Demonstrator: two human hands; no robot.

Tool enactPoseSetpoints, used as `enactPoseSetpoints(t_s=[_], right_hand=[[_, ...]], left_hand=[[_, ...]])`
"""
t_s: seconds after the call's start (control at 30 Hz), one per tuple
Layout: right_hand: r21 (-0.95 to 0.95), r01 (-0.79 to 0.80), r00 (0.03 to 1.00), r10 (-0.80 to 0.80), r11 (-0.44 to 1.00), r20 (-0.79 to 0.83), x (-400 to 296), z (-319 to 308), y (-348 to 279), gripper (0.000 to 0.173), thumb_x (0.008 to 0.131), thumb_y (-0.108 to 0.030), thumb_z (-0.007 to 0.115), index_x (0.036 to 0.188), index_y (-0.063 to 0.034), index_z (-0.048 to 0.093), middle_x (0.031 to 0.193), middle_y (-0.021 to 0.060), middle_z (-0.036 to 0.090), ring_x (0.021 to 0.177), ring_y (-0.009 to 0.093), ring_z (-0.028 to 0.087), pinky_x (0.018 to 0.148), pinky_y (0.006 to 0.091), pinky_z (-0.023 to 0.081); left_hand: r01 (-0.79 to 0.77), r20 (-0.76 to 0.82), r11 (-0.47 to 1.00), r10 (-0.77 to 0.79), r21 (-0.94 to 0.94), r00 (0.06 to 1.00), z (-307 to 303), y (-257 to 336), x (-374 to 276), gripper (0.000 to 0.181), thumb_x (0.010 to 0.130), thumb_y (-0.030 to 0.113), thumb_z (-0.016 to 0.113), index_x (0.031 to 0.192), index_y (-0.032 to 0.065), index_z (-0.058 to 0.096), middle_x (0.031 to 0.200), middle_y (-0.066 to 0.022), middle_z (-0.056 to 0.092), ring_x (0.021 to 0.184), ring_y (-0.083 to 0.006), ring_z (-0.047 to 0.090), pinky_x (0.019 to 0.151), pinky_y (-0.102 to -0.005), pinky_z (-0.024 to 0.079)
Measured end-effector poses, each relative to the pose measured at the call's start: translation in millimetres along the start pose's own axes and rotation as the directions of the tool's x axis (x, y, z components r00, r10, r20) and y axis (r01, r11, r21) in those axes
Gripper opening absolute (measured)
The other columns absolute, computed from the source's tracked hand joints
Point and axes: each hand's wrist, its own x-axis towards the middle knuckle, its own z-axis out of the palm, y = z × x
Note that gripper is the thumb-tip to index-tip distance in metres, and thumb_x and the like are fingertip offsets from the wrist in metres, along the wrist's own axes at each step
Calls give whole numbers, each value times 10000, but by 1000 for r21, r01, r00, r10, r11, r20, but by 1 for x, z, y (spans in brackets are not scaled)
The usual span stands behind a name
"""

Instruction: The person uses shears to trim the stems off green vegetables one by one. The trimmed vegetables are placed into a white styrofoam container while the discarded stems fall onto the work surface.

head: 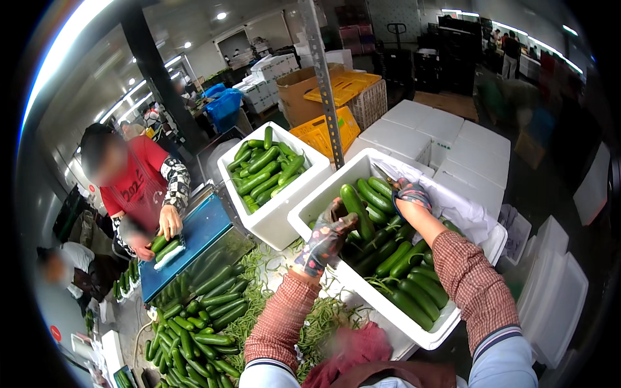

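Note:
My left hand (326, 238), in a dark flower-patterned glove, grips a green cucumber (358, 211) held upright over a white foam box (388, 317). At the far side of this box is my right hand (413, 194), gloved the same way. It holds what look like scissors (382, 172), their blades pointing away from me and a dark handle loop below the palm. More cucumbers (412, 288) fill the box beneath both hands, several with thin stem tails. White liner film (461, 216) hangs over the box's right wall.
A second foam box (271, 230) of cucumbers stands ahead. Trimmed stems (271, 286) and loose cucumbers (194, 339) cover the table to my left. Across it, a co-worker (140, 179) handles cucumbers on a blue surface (204, 237). A perforated metal post (322, 82) rises behind the boxes.

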Motion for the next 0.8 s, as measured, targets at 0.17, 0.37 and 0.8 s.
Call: enactPoseSetpoints(t_s=[0.17, 0.37, 0.8], right_hand=[[125, 42, 974, -13, 991, -226, 5, -11, 0, 358, 780, -321, 465, 1053, -90, 491, 1024, 232, 527, 948, 376, 528, 818, 433, 426], [28, 63, 989, -59, 998, -139, -10, -10, -8, 376, 806, -354, 447, 1107, -131, 484, 1066, 169, 546, 997, 321, 526, 833, 420, 417], [-183, 77, 992, -94, 980, -88, -5, -28, 1, 394, 821, -329, 405, 1151, -128, 479, 1065, 161, 556, 992, 329, 533, 849, 412, 421]], left_hand=[[-47, -218, 932, 133, 359, 967, 3, -7, 2, 407, 769, 77, 608, 1133, -33, 463, 1051, -76, 548, 919, -144, 508, 818, -238, 395], [35, -345, 970, 52, 239, 937, -1, -13, 9, 437, 763, 93, 616, 1146, -40, 453, 1030, -92, 561, 908, -167, 517, 811, -249, 397], [0, -326, 955, 101, 298, 940, -7, -17, 11, 379, 787, 165, 591, 1117, 7, 490, 819, 1, 535, 621, -52, 438, 528, -200, 380]])
